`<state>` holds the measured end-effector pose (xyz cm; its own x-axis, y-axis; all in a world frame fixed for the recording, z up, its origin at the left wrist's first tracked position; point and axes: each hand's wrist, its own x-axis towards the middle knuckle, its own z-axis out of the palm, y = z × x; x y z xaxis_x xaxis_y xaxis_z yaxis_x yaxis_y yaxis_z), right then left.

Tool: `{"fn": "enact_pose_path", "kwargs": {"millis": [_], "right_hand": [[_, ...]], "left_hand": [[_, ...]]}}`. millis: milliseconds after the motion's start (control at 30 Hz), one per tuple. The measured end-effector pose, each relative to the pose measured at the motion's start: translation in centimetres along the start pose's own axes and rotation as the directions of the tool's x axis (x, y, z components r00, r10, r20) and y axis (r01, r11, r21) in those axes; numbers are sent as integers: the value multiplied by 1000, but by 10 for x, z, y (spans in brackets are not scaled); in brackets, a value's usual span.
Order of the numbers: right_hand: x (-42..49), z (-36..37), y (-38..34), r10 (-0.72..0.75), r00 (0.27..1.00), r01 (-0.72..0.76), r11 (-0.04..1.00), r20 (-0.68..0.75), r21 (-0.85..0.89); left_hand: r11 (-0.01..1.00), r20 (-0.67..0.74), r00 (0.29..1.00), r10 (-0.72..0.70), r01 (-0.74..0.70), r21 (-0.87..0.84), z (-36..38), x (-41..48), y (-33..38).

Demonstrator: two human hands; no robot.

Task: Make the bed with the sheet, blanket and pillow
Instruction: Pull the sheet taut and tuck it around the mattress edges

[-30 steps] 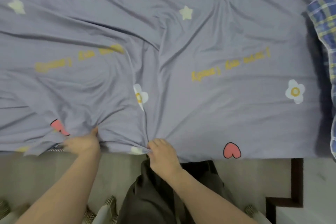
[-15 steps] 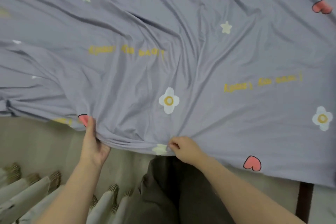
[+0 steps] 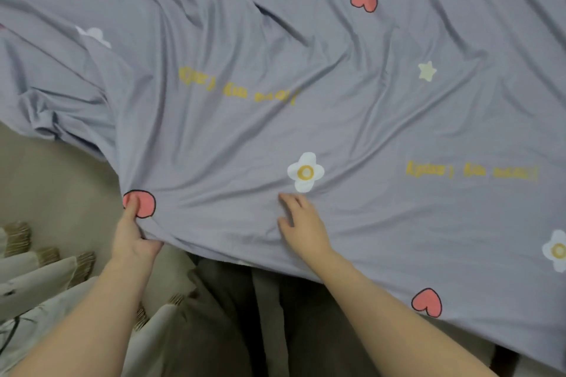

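Wrinkled lavender cotton sheet (image 3: pixel 306 119), hearts, flowers, stars; left hand (image 3: pixel 133 236) pinches edge, right hand (image 3: pixel 301 223) flat, fingers spread; beige floor (image 3: pixel 52 180).

At the near edge of the sheet (image 3: pixel 306 86), the left hand (image 3: pixel 134 239); on it farther right, the right hand (image 3: pixel 301 223); curtain (image 3: pixel 36 278) lower left.

Beige floor (image 3: pixel 52 180) at left, just above pleated cloth (image 3: pixel 39 281). Cloth pale, with brown gathered tops, in bottom left corner. Light soft, even.
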<state>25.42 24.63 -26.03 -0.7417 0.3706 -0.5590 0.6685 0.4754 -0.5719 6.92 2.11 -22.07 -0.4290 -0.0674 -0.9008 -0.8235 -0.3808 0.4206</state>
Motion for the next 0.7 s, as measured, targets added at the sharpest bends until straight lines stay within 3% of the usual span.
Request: {"fn": "enact_pose_path", "kwargs": {"millis": [133, 267, 333, 433, 500, 533, 600, 700], "right_hand": [[19, 6, -26, 6, 988, 9, 996, 157, -93], [22, 30, -86, -202, 928, 232, 971, 314, -59], [23, 50, -118, -277, 894, 341, 931, 352, -132], [34, 80, -157, -192, 897, 303, 923, 397, -238], [43, 95, -178, -155, 927, 254, 930, 342, -266], [49, 98, -188, -145, 950, 214, 947, 275, -241], [66, 101, -209, -118, 986, 133, 982, 113, -135], [100, 102, -239, -105, 994, 106, 992, 20, -75]], "left_hand": [[993, 240, 967, -86, 65, 97, -4, -2, 29], [964, 327, 943, -63, -27, 265, -4, -8, 68], [945, 247, 969, 16, -96, 314, -13, -2, 82], [925, -133, 974, 185, -127, 359, -35, 9, 99], [904, -320, 922, 218, -67, 422, -47, 14, 109], [875, -345, 918, 197, -6, 484, -54, 18, 114], [776, -307, 945, 110, 111, 621, -67, 28, 124], [702, -97, 995, -35, 94, 706, -77, 39, 146]]}}
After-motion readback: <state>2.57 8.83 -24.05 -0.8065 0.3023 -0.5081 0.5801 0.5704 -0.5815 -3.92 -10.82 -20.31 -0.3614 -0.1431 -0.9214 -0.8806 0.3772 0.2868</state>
